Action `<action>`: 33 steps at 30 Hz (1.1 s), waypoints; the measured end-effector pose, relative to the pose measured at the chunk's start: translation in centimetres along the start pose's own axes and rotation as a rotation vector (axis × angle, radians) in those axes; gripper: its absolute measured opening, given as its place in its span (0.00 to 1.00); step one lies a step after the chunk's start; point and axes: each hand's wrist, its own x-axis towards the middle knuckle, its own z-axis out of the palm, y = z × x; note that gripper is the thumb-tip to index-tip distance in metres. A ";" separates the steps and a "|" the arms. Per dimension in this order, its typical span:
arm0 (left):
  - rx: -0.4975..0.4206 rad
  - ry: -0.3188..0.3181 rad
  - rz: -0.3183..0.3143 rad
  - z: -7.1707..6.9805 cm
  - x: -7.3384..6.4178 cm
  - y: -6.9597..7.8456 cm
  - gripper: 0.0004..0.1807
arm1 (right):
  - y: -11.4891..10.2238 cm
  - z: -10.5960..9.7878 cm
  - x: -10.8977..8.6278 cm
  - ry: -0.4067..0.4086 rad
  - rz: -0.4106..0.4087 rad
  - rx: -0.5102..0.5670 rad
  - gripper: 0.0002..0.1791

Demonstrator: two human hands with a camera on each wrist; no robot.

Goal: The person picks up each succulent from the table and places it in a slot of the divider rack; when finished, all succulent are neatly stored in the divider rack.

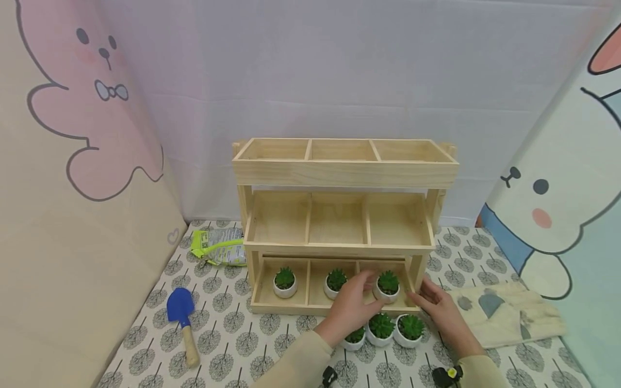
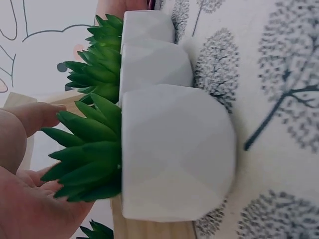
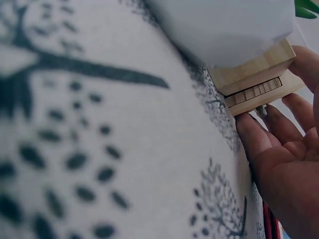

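In the head view, my left hand (image 1: 351, 304) is at a small potted succulent (image 1: 387, 290) in the right compartment of the bottom tray, fingers along the white pot's left side and thumb at its front. My right hand (image 1: 443, 312) grips the right end of the wooden plant stand (image 1: 344, 175); in the right wrist view the thumb lies on one side of the wood (image 3: 259, 69), the fingers on the other. Two more succulents, one left (image 1: 284, 283) and one middle (image 1: 335, 283), sit in that tray. Three potted succulents (image 1: 408, 330) stand in front, one partly behind my left wrist.
A blue trowel (image 1: 180, 307) with a wooden handle lies at left. Beside the stand's left leg is a green and silver bag (image 1: 220, 246). Light patterned gloves (image 1: 504, 312) lie to the right. Both upper trays (image 1: 339, 249) have three compartments each.
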 end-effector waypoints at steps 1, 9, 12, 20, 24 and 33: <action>-0.020 0.001 0.003 -0.1 -0.1 -0.1 0.34 | 0.0 0.0 0.0 0.004 0.000 -0.001 0.44; -0.150 0.005 0.020 -0.6 -1.6 -0.6 0.34 | 0.1 0.1 0.1 0.003 0.006 -0.007 0.44; -0.171 0.006 0.003 -0.7 -2.0 -0.9 0.33 | -0.1 0.1 0.0 0.007 0.007 -0.005 0.44; -0.214 0.012 0.022 -1.1 -3.2 -1.8 0.33 | -0.4 0.1 -0.1 0.010 0.013 -0.001 0.43; -0.230 0.026 0.028 -1.2 -3.9 -1.9 0.32 | -0.4 0.1 -0.1 0.010 0.016 -0.007 0.43; -0.224 0.065 0.027 -1.4 -5.8 -2.4 0.31 | -0.6 0.2 -0.2 0.012 0.008 -0.024 0.43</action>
